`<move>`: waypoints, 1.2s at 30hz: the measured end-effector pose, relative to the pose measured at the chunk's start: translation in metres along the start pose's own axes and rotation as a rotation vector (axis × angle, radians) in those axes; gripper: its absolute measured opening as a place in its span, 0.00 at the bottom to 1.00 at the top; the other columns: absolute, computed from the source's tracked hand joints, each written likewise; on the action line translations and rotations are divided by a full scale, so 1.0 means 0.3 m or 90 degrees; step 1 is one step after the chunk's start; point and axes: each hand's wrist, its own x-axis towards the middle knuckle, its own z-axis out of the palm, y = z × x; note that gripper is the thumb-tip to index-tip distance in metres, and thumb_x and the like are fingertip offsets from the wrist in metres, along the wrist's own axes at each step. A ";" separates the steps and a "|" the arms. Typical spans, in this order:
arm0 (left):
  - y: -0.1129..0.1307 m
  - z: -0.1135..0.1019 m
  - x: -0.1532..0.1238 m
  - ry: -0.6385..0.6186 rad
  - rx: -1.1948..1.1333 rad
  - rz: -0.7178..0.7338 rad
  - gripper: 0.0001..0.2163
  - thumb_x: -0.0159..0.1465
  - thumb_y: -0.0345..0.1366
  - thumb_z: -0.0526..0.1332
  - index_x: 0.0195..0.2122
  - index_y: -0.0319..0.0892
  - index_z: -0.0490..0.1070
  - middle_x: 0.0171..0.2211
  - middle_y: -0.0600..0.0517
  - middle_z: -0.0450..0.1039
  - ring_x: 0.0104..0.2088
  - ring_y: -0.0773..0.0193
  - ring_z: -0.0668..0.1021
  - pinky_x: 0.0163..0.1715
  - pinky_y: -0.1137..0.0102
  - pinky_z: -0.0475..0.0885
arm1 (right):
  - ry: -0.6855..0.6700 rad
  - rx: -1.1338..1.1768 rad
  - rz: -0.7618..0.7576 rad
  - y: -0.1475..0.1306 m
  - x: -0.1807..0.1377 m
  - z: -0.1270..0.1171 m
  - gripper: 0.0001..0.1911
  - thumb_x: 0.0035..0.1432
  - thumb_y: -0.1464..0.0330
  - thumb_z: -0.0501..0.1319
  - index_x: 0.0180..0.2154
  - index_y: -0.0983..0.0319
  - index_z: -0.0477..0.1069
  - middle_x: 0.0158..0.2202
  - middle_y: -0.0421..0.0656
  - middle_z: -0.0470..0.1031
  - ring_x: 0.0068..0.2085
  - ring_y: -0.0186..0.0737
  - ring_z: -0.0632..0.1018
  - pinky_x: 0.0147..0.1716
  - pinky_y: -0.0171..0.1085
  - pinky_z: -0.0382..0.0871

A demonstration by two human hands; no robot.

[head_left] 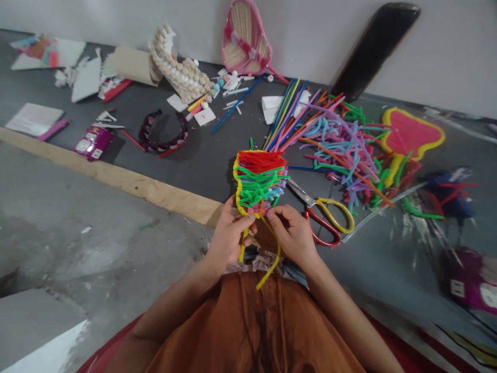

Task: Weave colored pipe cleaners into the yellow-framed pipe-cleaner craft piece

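Observation:
Between my hands is a small craft piece (260,178) made of pipe cleaners, with red, green and blue rows and a yellow twisted edge on its left. My left hand (232,231) pinches its lower left edge, thumb on top. The fingers of my right hand (290,229) are closed at its lower right corner, by the yellow pipe cleaner (276,254). Two yellow ends hang down below the piece, one beside each hand. Scissors (310,202) with one red and one yellow handle lie open just right of my right hand.
A heap of coloured pipe cleaners (341,140) spreads behind the scissors. Beyond are a pink and yellow fan-shaped piece (413,133), a dark long object (375,49) against the wall, and a pink-rimmed piece (246,39). A braided headband (163,132) and purple pack (93,142) lie left.

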 end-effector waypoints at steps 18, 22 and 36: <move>0.014 0.000 0.003 -0.033 0.051 0.074 0.18 0.53 0.37 0.71 0.39 0.43 0.64 0.27 0.59 0.68 0.20 0.76 0.70 0.14 0.82 0.60 | 0.026 0.046 -0.047 -0.006 -0.009 -0.001 0.06 0.64 0.66 0.58 0.37 0.60 0.73 0.33 0.41 0.75 0.34 0.36 0.76 0.35 0.35 0.70; 0.035 -0.018 0.009 -0.035 0.009 0.087 0.17 0.52 0.35 0.72 0.38 0.42 0.65 0.25 0.60 0.67 0.20 0.77 0.68 0.15 0.83 0.59 | 0.064 0.108 -0.018 0.015 -0.020 -0.005 0.09 0.65 0.64 0.57 0.44 0.60 0.71 0.35 0.41 0.76 0.33 0.36 0.77 0.32 0.35 0.72; 0.112 -0.035 0.039 -0.023 -0.147 0.047 0.19 0.46 0.31 0.75 0.33 0.39 0.66 0.28 0.59 0.68 0.22 0.79 0.70 0.14 0.85 0.60 | 0.007 -0.239 -0.402 0.041 -0.032 -0.014 0.20 0.60 0.79 0.56 0.49 0.54 0.73 0.51 0.47 0.69 0.50 0.45 0.71 0.44 0.42 0.74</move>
